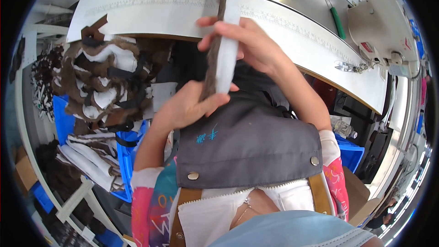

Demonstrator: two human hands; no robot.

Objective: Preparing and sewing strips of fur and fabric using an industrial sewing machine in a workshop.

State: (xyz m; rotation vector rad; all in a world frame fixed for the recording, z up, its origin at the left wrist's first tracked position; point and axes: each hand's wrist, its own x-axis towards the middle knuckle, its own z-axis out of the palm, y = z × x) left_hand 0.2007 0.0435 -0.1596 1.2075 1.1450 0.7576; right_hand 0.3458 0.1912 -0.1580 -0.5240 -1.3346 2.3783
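A long strip of white material with brown fur along its left side [226, 61] stands nearly upright in front of me, its top running out of the picture. My left hand [182, 107] is closed around its lower end, thumb lying across the white face. Higher up, my right hand [256, 45] grips the strip from the right, with the thumb in front and fingertips showing past the fur edge. The strip's lower end hangs over my dark grey apron [251, 142], just off the near edge of the white table [151, 13].
At left a heap of brown fur and white pieces [103, 77] stands beside the table, above a blue crate [123, 164] holding similar strips. A sewing machine [382, 36] and a green-handled tool [337, 23] are at right. A clear bottle [345, 129] lies below the table.
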